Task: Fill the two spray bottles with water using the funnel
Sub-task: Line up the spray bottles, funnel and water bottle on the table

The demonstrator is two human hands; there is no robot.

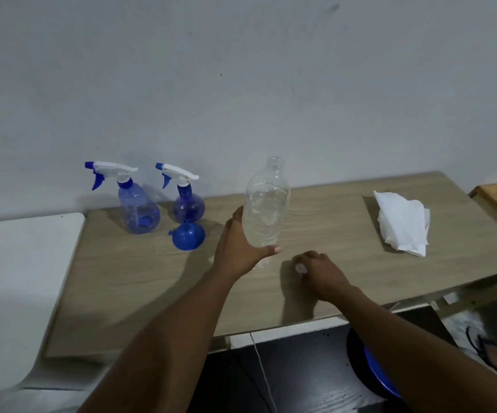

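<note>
At the centre of the frame the left hand (235, 248) is wrapped around the lower half of a clear water bottle (266, 207), fingers closed on it, thumb across the front. The bottle stands on the bench (140, 281), leaning a little to the right, its mouth open with no cap on. Just to the right, the right hand (315, 268) rests low on the bench with its fingertips pinched on a small pale thing, probably the cap (300, 267); I can't make it out for certain.

The thin ribbed plastic looks like it would give under a squeeze, and with the top off a hard grip could push water out. A hold around the middle ribs, firm but not crushing, seems safest. How much water is inside I can't tell.

Toward the left of the frame, against the wall, stand the two spray bottles (138, 210) (188, 205), both with their trigger heads on. The blue funnel (188, 236) lies on the bench just in front of the right-hand one, light and stiff by the look of it. A crumpled white cloth (402, 222) sits well apart at the right.
</note>
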